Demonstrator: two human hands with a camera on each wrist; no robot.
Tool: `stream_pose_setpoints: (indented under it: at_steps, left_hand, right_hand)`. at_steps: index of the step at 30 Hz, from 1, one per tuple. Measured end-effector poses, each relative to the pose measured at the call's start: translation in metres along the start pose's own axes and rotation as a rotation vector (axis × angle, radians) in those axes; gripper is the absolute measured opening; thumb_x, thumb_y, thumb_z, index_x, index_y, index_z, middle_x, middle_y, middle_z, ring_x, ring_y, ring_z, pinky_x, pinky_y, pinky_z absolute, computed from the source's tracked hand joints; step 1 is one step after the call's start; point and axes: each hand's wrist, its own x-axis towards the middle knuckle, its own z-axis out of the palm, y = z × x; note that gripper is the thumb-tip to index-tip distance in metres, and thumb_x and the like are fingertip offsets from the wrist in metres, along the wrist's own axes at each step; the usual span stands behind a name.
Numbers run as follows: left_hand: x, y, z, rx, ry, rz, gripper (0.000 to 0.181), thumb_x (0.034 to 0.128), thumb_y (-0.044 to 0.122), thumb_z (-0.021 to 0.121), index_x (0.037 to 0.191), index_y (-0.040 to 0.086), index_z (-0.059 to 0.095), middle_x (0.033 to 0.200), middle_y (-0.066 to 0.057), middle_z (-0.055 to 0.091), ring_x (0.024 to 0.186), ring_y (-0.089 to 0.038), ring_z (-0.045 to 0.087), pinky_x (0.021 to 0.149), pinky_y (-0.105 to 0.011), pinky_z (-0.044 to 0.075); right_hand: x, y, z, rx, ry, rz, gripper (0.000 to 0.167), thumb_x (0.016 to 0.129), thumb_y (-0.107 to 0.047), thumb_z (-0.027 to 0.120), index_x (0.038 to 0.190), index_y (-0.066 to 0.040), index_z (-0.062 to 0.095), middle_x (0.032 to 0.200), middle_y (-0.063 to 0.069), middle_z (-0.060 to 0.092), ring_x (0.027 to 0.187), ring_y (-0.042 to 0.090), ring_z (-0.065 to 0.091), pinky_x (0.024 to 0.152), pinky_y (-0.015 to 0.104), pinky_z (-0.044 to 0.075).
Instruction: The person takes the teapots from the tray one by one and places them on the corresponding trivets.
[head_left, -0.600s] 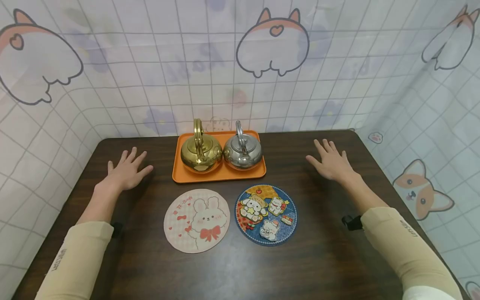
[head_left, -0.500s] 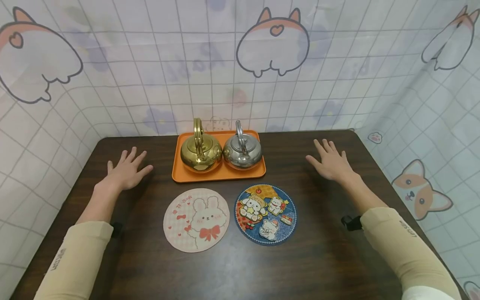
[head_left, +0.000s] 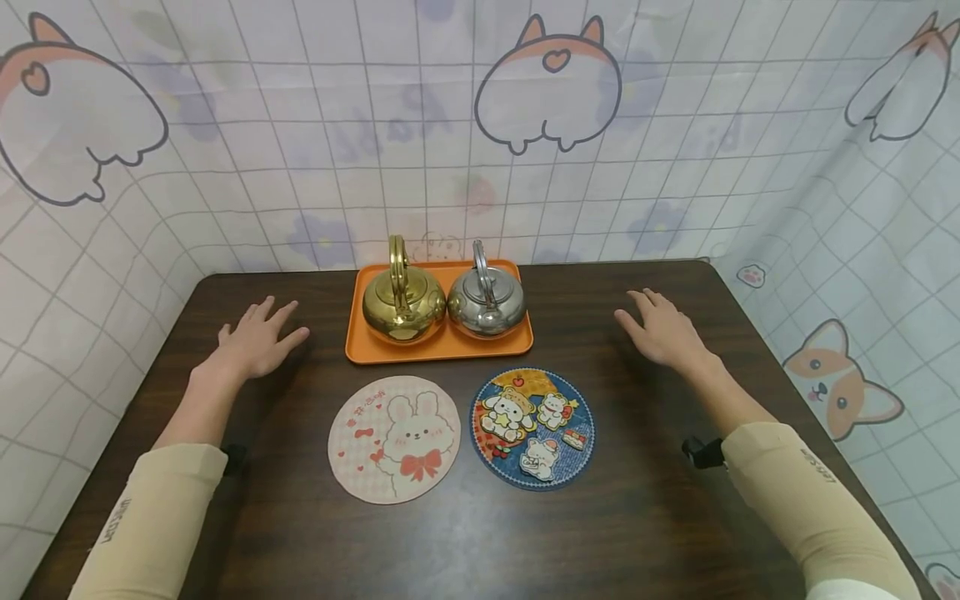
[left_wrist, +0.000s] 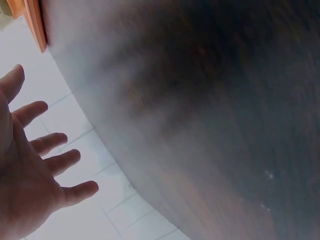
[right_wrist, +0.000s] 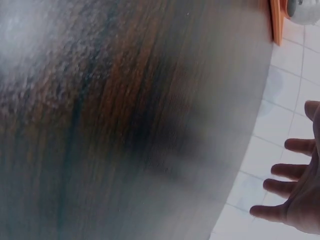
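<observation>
My left hand (head_left: 255,344), right hand (head_left: 663,333): empty, thumbs wide | step: poised, I judge | gold kettle (head_left: 397,317), silver kettle (head_left: 491,312) between them; gripping either calls for reaching inward

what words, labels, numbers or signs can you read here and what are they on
No text is clear enough to quote.
Left sleeve: dark lettering, too small to read.
Right sleeve: dark lettering, too blurred to read.
Pink mat: small red writing near its top, unreadable.
Wall: faint purple marks, perhaps letters, too faded.
Gold kettle, silver kettle, orange tray: no lettering visible.
</observation>
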Motion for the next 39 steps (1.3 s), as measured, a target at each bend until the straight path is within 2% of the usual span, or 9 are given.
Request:
stream_pose_setpoints:
  at_steps: [4, 12, 18, 28, 39]
  left_hand:
    - [0.0, 0.002, 0.001, -0.005, 0.003, -0.001, 0.078, 0.1077, 0.057, 0.035, 0.163, 0.004, 0.018, 0.163, -0.036, 0.003, 0.145, -0.061, 0.006, 0.107, -0.083, 0.01]
    - [0.001, 0.011, 0.003, -0.022, 0.036, 0.017, 0.08, 0.1073, 0.058, 0.034, 0.16, -0.002, 0.026, 0.16, -0.04, 0.009, 0.141, -0.065, 0.015, 0.104, -0.085, 0.016]
    - [0.003, 0.02, 0.006, -0.055, 0.067, 0.045, 0.078, 0.1082, 0.054, 0.036, 0.158, -0.005, 0.029, 0.156, -0.042, 0.017, 0.139, -0.063, 0.022, 0.107, -0.08, 0.023]
    - [0.002, 0.041, 0.004, -0.106, 0.096, 0.095, 0.068, 0.1095, 0.044, 0.043, 0.156, -0.006, 0.035, 0.153, -0.04, 0.025, 0.139, -0.059, 0.028, 0.11, -0.073, 0.028]
    - [0.007, 0.051, 0.006, -0.192, 0.105, 0.137, 0.063, 0.1095, 0.04, 0.047, 0.151, -0.008, 0.043, 0.148, -0.037, 0.035, 0.133, -0.055, 0.039, 0.109, -0.069, 0.033]
  right_hand:
    - [-0.001, -0.003, 0.0, 0.017, 0.029, -0.021, 0.071, 0.111, -0.046, 0.034, 0.155, 0.009, 0.033, 0.159, 0.036, 0.025, 0.145, 0.054, 0.025, 0.113, 0.07, 0.026]
    - [-0.006, -0.01, -0.001, 0.081, 0.014, -0.028, 0.069, 0.111, -0.045, 0.034, 0.155, 0.008, 0.035, 0.157, 0.035, 0.029, 0.145, 0.052, 0.026, 0.116, 0.067, 0.024]
    - [-0.006, -0.016, 0.0, 0.139, 0.037, -0.056, 0.066, 0.111, -0.045, 0.035, 0.152, 0.007, 0.041, 0.154, 0.033, 0.037, 0.143, 0.05, 0.032, 0.116, 0.065, 0.027]
    - [-0.007, -0.028, -0.003, 0.17, 0.069, -0.077, 0.064, 0.111, -0.045, 0.037, 0.15, 0.005, 0.044, 0.153, 0.03, 0.04, 0.142, 0.048, 0.034, 0.116, 0.064, 0.028]
    - [-0.005, -0.043, -0.003, 0.225, 0.097, -0.125, 0.062, 0.11, -0.046, 0.039, 0.149, 0.003, 0.047, 0.151, 0.028, 0.044, 0.141, 0.045, 0.038, 0.115, 0.062, 0.031]
